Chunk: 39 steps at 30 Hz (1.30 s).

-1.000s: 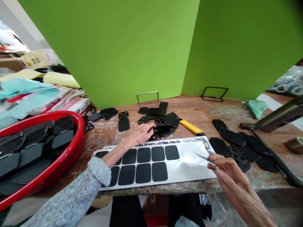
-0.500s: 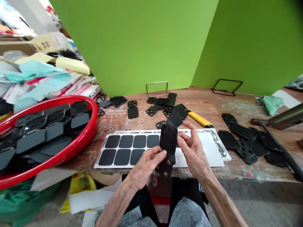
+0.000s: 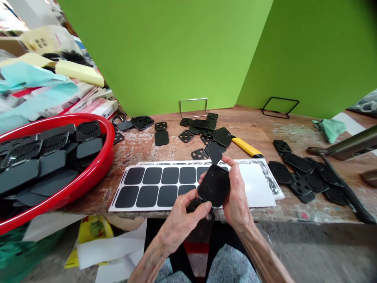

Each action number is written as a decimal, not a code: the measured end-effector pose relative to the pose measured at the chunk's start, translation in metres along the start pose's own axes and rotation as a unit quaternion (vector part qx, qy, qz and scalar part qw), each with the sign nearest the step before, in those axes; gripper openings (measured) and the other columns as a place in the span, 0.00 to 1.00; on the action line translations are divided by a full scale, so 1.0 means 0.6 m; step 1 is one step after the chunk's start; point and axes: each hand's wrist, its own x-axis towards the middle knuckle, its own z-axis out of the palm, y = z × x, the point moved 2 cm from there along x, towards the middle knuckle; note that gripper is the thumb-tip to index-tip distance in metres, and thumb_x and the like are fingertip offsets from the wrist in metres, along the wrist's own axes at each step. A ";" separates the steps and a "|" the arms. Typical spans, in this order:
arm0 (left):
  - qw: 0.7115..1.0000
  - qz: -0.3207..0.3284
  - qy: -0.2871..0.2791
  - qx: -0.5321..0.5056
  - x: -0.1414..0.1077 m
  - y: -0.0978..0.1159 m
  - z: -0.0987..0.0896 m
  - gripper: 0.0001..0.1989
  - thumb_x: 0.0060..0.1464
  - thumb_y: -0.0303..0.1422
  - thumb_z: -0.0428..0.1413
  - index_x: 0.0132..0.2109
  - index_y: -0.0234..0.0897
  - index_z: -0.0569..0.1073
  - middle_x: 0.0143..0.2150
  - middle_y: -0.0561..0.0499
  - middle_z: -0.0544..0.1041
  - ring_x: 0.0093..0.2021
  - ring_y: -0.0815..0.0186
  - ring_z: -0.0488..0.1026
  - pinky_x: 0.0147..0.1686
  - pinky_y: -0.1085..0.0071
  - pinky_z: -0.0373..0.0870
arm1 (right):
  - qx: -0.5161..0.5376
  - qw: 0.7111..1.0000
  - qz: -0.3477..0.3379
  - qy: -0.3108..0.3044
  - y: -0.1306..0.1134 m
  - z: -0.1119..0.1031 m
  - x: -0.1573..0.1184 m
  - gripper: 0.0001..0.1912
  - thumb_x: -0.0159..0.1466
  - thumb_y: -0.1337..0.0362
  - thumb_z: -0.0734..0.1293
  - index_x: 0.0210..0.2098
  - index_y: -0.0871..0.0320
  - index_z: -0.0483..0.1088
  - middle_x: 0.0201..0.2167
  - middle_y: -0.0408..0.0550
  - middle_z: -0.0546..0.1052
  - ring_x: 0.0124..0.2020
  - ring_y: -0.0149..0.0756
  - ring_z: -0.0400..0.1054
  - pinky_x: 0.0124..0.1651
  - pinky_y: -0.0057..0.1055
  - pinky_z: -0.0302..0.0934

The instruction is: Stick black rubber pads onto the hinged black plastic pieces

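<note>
My left hand is closed on the lower left edge of a black plastic plate with rounded corners and a recessed face. Below it hangs a second, holed part, mostly hidden by my fingers. My right hand grips the plate's right side, some fingers hidden behind it. At the right index fingertip sticks up a dark rounded-square sticker. Under both hands lies a white sheet bearing rows of dark rounded-square stickers.
A red basin full of black plates stands left. More black plates lie behind the sheet, beside a yellow-handled tool. Another pile sits right, near a metal lever. Green boards rise behind.
The plate has turned from upright to tilted and lower, its ribbed face now less plain. My right hand has moved down and wraps further around it. The view has shifted slightly.
</note>
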 end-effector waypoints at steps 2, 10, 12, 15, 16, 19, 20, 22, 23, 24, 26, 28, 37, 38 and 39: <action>1.000 -0.015 0.003 0.011 -0.001 -0.007 0.002 0.15 0.53 0.43 0.58 0.38 0.34 0.71 0.24 0.55 0.70 0.22 0.74 0.64 0.23 0.77 0.59 | 0.004 1.000 0.021 -0.005 -0.001 0.003 -0.007 0.21 0.65 0.46 0.61 0.53 0.48 0.58 0.28 0.42 0.73 0.26 0.34 0.68 0.24 0.25 0.61; 0.984 0.057 0.088 0.145 -0.016 -0.032 0.014 0.18 0.55 0.46 0.55 0.30 0.34 0.72 0.23 0.53 0.70 0.24 0.71 0.63 0.25 0.75 0.60 | 0.055 0.996 0.061 -0.033 0.004 0.002 -0.020 0.18 0.67 0.51 0.63 0.52 0.48 0.56 0.28 0.42 0.73 0.28 0.34 0.70 0.26 0.25 0.63; 0.981 0.060 0.101 0.156 -0.021 -0.029 0.018 0.18 0.54 0.46 0.55 0.30 0.35 0.74 0.24 0.52 0.72 0.24 0.69 0.64 0.26 0.74 0.61 | 0.060 0.995 0.073 -0.035 0.005 0.004 -0.024 0.20 0.66 0.51 0.63 0.53 0.48 0.55 0.29 0.43 0.73 0.28 0.34 0.70 0.26 0.26 0.63; 0.977 0.074 0.124 0.156 -0.028 -0.023 0.024 0.18 0.53 0.46 0.56 0.28 0.35 0.75 0.23 0.51 0.73 0.25 0.67 0.66 0.27 0.74 0.62 | 0.079 0.993 0.078 -0.042 0.008 0.009 -0.030 0.21 0.66 0.50 0.63 0.53 0.47 0.54 0.30 0.44 0.73 0.27 0.34 0.69 0.26 0.27 0.62; 0.977 0.076 0.131 0.147 -0.030 -0.022 0.026 0.18 0.52 0.46 0.56 0.27 0.35 0.76 0.22 0.51 0.73 0.25 0.67 0.66 0.28 0.74 0.63 | 0.079 0.992 0.082 -0.048 0.010 0.009 -0.029 0.21 0.65 0.49 0.63 0.53 0.47 0.54 0.30 0.44 0.73 0.27 0.34 0.68 0.26 0.27 0.62; 0.985 0.050 0.149 0.074 -0.032 -0.022 0.026 0.18 0.50 0.47 0.58 0.30 0.35 0.77 0.23 0.51 0.73 0.25 0.66 0.68 0.28 0.74 0.64 | 0.041 0.996 0.067 -0.051 0.010 -0.004 -0.017 0.19 0.66 0.48 0.62 0.52 0.46 0.57 0.35 0.45 0.72 0.29 0.33 0.66 0.29 0.28 0.62; 0.987 0.034 0.153 0.030 -0.033 -0.022 0.023 0.18 0.50 0.48 0.58 0.32 0.35 0.77 0.23 0.51 0.73 0.25 0.66 0.68 0.27 0.74 0.64 | 0.026 0.998 0.045 -0.044 0.006 -0.014 -0.011 0.18 0.66 0.47 0.61 0.51 0.46 0.59 0.37 0.45 0.72 0.32 0.33 0.66 0.33 0.28 0.62; 0.984 0.009 0.161 -0.075 -0.033 -0.018 0.012 0.18 0.51 0.48 0.57 0.36 0.35 0.76 0.26 0.50 0.75 0.24 0.67 0.69 0.25 0.74 0.65 | -0.005 1.000 -0.018 -0.020 -0.007 -0.041 0.002 0.15 0.66 0.49 0.62 0.49 0.46 0.62 0.43 0.44 0.69 0.41 0.34 0.65 0.43 0.29 0.61; 0.980 0.002 0.160 -0.122 -0.032 -0.015 0.004 0.18 0.52 0.47 0.57 0.38 0.36 0.76 0.28 0.50 0.76 0.26 0.67 0.71 0.25 0.75 0.65 | -0.020 0.999 -0.044 -0.013 -0.014 -0.055 0.007 0.14 0.66 0.50 0.63 0.48 0.46 0.63 0.44 0.43 0.68 0.44 0.34 0.63 0.47 0.30 0.60; 0.974 -0.002 0.159 -0.160 -0.032 -0.011 -0.004 0.17 0.53 0.46 0.57 0.40 0.36 0.75 0.31 0.49 0.77 0.28 0.67 0.73 0.27 0.76 0.67 | -0.038 0.997 -0.059 -0.016 -0.020 -0.069 0.008 0.13 0.65 0.51 0.64 0.47 0.47 0.64 0.44 0.42 0.68 0.45 0.34 0.62 0.48 0.30 0.58; 0.966 -0.008 0.155 -0.207 -0.029 -0.001 -0.021 0.16 0.53 0.43 0.59 0.43 0.37 0.75 0.38 0.48 0.78 0.35 0.65 0.75 0.32 0.75 0.69 | -0.089 0.993 -0.067 -0.031 -0.027 -0.091 0.004 0.11 0.66 0.54 0.64 0.46 0.47 0.64 0.39 0.41 0.68 0.41 0.33 0.63 0.45 0.29 0.58; 0.961 -0.015 0.149 -0.232 -0.026 0.009 -0.033 0.15 0.53 0.41 0.59 0.45 0.38 0.74 0.42 0.47 0.78 0.40 0.63 0.76 0.36 0.73 0.71 | -0.146 0.986 -0.063 -0.054 -0.028 -0.105 -0.009 0.11 0.67 0.56 0.63 0.47 0.47 0.62 0.33 0.40 0.67 0.35 0.31 0.63 0.40 0.28 0.58; 0.928 -0.051 0.108 -0.352 -0.013 0.020 -0.033 0.23 0.62 0.46 0.46 0.46 0.30 0.75 0.43 0.41 0.78 0.43 0.57 0.77 0.39 0.68 0.73 | -0.285 0.942 -0.116 -0.136 -0.045 -0.115 -0.064 0.04 0.68 0.61 0.61 0.37 0.53 0.66 0.39 0.47 0.67 0.43 0.37 0.62 0.41 0.30 0.58; 0.926 -0.052 0.103 -0.359 -0.013 0.019 -0.033 0.23 0.62 0.45 0.46 0.46 0.30 0.74 0.44 0.40 0.78 0.44 0.57 0.76 0.40 0.67 0.73 | -0.284 0.938 -0.126 -0.150 -0.047 -0.114 -0.067 0.05 0.68 0.61 0.61 0.37 0.53 0.67 0.41 0.48 0.66 0.45 0.39 0.61 0.43 0.31 0.58; 0.924 -0.053 0.099 -0.366 -0.013 0.019 -0.033 0.23 0.62 0.45 0.46 0.47 0.30 0.74 0.44 0.40 0.78 0.45 0.56 0.76 0.41 0.67 0.73 | -0.284 0.938 -0.120 -0.159 -0.046 -0.111 -0.070 0.05 0.68 0.61 0.61 0.37 0.53 0.67 0.42 0.48 0.66 0.45 0.39 0.61 0.43 0.31 0.58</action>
